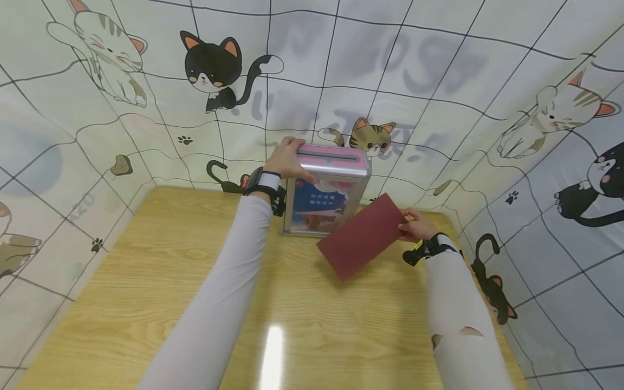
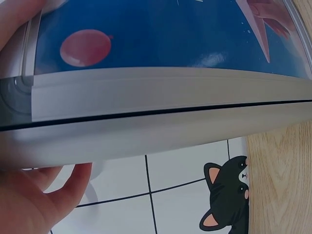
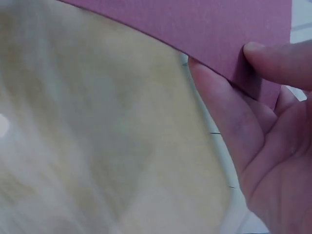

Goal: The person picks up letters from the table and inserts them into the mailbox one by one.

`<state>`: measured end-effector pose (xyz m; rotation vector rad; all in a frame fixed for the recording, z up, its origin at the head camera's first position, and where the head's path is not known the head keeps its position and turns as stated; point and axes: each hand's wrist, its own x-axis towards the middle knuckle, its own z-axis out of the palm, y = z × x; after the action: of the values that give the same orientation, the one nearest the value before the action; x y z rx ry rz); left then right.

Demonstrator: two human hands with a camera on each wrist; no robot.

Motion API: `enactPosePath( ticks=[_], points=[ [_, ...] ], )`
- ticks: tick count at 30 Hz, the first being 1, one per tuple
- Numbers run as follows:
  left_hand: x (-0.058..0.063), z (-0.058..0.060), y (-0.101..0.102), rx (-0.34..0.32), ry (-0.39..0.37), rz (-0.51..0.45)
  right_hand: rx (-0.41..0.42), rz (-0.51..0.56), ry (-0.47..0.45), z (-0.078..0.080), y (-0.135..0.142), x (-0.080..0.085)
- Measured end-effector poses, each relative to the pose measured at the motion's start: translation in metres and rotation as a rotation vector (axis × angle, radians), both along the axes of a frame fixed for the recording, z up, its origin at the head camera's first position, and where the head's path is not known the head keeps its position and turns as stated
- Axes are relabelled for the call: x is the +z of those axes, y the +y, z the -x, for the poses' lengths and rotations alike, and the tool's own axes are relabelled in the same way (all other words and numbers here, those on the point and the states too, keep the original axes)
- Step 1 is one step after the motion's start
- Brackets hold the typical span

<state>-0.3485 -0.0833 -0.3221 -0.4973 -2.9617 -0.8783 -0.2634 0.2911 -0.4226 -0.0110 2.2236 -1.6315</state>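
A slotted ballot-style box (image 1: 319, 200) stands upright at the back of the table, with a silver frame, a pink top and a blue picture front. My left hand (image 1: 286, 158) grips its upper left corner, thumb on the front; in the left wrist view, fingers (image 2: 73, 187) show on the far side of the silver frame (image 2: 161, 92). By one corner, my right hand (image 1: 420, 226) pinches a dark red rectangular paper (image 1: 363, 238), which is tilted and overlaps the box's lower right in the head view. In the right wrist view the thumb (image 3: 278, 63) presses on the paper's face.
A narrow dark slot (image 1: 329, 156) runs along the box's pink top. Beneath lies a light wooden table (image 1: 195, 260) with a bright reflection (image 1: 272, 357) near the front. A white grid-lined cloth (image 1: 302, 59) with cartoon cats hangs behind the table and along both sides.
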Motion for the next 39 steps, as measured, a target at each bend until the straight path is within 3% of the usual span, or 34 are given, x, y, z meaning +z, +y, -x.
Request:
enactPosePath(
  ticks=[2,4,7,13,20,30,34,39],
  points=[
    [0.000,0.000,0.001,0.000,0.003,-0.002,-0.033,0.025,0.016,-0.003,0.004,0.018],
    [0.000,0.001,0.001,0.000,0.008,-0.002,-0.112,-0.016,-0.003,-0.009,0.001,0.042],
    [-0.001,0.003,0.001,-0.001,0.015,-0.005,-0.158,0.037,0.012,-0.004,0.010,0.059],
    [-0.001,0.003,0.001,0.003,0.010,-0.006,-0.172,0.012,0.051,0.005,0.025,0.089],
    [0.001,0.002,0.003,0.003,0.000,-0.010,-0.267,0.270,0.045,0.006,0.028,0.129],
    [-0.002,0.005,0.003,0.011,0.001,-0.003,-0.254,0.571,0.175,0.016,0.025,0.201],
    [-0.002,0.007,0.003,0.016,0.002,-0.006,-0.261,0.655,0.221,0.021,0.016,0.223],
    [-0.003,0.008,0.004,0.018,0.015,-0.002,-0.255,0.683,0.250,0.029,-0.002,0.246]
  ],
)
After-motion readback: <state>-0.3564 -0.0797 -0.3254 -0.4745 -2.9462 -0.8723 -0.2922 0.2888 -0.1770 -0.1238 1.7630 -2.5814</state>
